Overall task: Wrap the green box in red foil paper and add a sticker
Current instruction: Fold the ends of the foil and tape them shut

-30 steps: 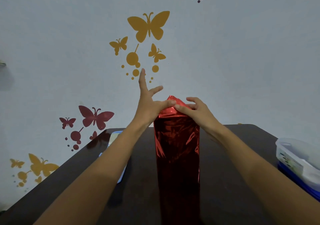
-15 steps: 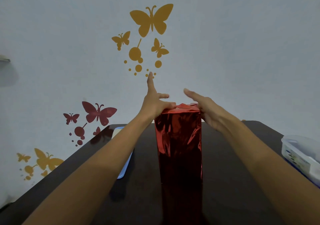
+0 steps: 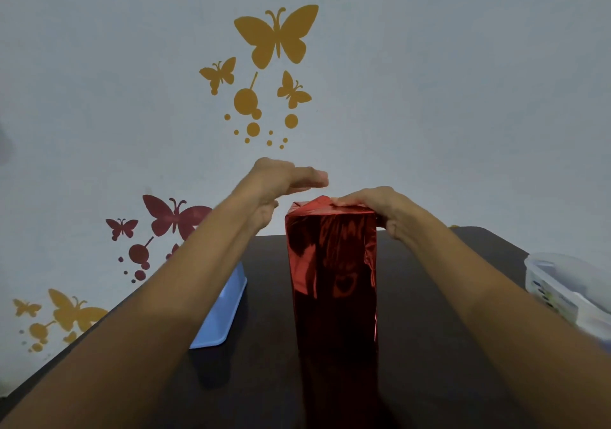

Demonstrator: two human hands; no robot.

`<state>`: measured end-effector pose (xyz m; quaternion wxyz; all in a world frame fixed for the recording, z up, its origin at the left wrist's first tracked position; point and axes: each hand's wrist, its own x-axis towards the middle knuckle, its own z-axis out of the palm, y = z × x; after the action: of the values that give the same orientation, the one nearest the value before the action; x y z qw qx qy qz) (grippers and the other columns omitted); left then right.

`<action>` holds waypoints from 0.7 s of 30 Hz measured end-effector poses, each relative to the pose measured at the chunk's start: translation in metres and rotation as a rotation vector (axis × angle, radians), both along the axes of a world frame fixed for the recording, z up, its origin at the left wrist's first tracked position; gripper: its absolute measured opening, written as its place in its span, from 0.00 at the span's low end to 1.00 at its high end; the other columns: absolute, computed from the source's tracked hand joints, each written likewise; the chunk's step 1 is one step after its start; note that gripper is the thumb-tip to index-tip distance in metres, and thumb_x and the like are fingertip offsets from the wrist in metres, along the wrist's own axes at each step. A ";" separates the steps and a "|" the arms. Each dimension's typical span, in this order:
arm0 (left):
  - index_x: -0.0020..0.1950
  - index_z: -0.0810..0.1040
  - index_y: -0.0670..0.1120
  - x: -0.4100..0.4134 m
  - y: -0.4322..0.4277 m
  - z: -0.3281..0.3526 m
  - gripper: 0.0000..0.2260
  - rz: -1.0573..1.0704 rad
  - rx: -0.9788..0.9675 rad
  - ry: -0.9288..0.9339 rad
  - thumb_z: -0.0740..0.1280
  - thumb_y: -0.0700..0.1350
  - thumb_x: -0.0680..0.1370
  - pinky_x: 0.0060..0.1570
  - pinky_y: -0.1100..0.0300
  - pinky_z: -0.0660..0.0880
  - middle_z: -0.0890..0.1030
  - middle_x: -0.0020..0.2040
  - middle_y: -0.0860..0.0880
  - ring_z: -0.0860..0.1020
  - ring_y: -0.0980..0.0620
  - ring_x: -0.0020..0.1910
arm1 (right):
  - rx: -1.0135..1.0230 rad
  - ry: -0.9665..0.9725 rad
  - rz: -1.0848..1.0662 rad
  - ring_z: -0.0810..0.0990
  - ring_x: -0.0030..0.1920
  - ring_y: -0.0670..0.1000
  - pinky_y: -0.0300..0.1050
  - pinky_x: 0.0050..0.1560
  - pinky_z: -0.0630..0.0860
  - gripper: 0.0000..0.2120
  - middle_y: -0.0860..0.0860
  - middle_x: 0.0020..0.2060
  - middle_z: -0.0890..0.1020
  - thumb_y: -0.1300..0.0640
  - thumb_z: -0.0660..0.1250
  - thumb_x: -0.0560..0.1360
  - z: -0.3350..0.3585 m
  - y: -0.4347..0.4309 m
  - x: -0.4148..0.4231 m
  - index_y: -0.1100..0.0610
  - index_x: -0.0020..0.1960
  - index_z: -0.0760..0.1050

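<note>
Tall box fully covered in red foil paper [image 3: 332, 263] stood upright on the dark table [image 3: 429, 346], centre of view, between the two forearms. No green showed anywhere; foil hid the box completely. Foil was shiny, creased, with reflections on the near face. At the top the foil was folded inward, a small raised peak of it sticking up just left of the right fingertips.

Right hand [image 3: 380, 209] lay on the top right edge of the box, palm down, fingers [image 3: 350, 201] flat and together, pressing the folded foil down; thumb side wrapped over the right top corner and down the right face. It was touching the foil, a press rather than a pinch.

Left hand [image 3: 281, 184] was off the box, above and just left of the top left corner, blurred by motion. Fingers were stretched out roughly level, pointing toward the right hand, loosely spread, nothing in them. The tips hung above the foil peak, apart from it. Thumb was below the palm, near the left top edge of the box; contact could not be told.

Light blue tray [image 3: 221, 319] lay on the table under the left forearm, well left of the box. Clear plastic container [image 3: 562, 286] sat at the table's right edge, well right of the right hand. Wall [image 3: 463, 98] behind carried yellow and dark red butterfly decals [image 3: 276, 37]. No sticker visible on the foil's near face.
</note>
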<state>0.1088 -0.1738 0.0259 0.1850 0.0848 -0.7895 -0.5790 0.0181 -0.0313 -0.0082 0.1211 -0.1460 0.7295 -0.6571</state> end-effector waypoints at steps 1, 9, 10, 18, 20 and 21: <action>0.58 0.78 0.41 0.002 0.002 0.002 0.20 -0.037 -0.027 -0.063 0.75 0.44 0.68 0.69 0.48 0.55 0.85 0.44 0.50 0.82 0.60 0.47 | -0.002 0.003 0.001 0.79 0.34 0.47 0.33 0.25 0.73 0.13 0.52 0.37 0.81 0.58 0.77 0.65 -0.001 0.000 0.000 0.62 0.45 0.78; 0.36 0.76 0.43 -0.013 0.008 -0.009 0.09 0.054 -0.083 -0.049 0.75 0.38 0.69 0.32 0.74 0.72 0.80 0.29 0.51 0.78 0.63 0.27 | -0.004 0.021 0.010 0.78 0.30 0.47 0.35 0.30 0.75 0.07 0.52 0.33 0.80 0.59 0.74 0.68 -0.002 -0.001 -0.001 0.60 0.40 0.77; 0.38 0.75 0.42 -0.014 0.009 -0.012 0.09 0.064 -0.082 -0.027 0.75 0.38 0.69 0.28 0.75 0.71 0.80 0.34 0.49 0.78 0.62 0.29 | -0.008 0.024 0.009 0.78 0.30 0.47 0.35 0.29 0.75 0.07 0.52 0.33 0.80 0.59 0.74 0.68 -0.003 -0.001 -0.001 0.60 0.40 0.77; 0.69 0.68 0.40 -0.019 0.010 -0.020 0.34 0.094 -0.054 0.027 0.78 0.43 0.66 0.52 0.57 0.75 0.76 0.58 0.43 0.76 0.47 0.56 | -0.028 0.042 -0.017 0.77 0.30 0.47 0.33 0.25 0.73 0.08 0.51 0.33 0.79 0.57 0.72 0.71 -0.006 0.000 -0.001 0.62 0.45 0.77; 0.69 0.67 0.41 -0.020 0.009 -0.021 0.36 0.102 -0.085 0.013 0.79 0.44 0.65 0.57 0.54 0.75 0.75 0.59 0.43 0.76 0.46 0.57 | -0.021 0.049 -0.012 0.78 0.31 0.47 0.35 0.29 0.73 0.10 0.52 0.34 0.80 0.57 0.72 0.71 -0.006 0.000 -0.001 0.62 0.48 0.78; 0.70 0.67 0.42 -0.021 0.008 -0.022 0.37 0.105 -0.093 0.011 0.79 0.44 0.65 0.58 0.53 0.74 0.74 0.59 0.44 0.75 0.47 0.57 | -0.020 0.050 -0.012 0.78 0.32 0.48 0.36 0.31 0.74 0.10 0.52 0.35 0.80 0.57 0.72 0.71 -0.006 0.000 -0.002 0.63 0.48 0.78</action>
<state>0.0877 -0.1657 0.0040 0.2231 0.1145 -0.8090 -0.5316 0.0163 -0.0310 -0.0143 0.0971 -0.1592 0.7267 -0.6611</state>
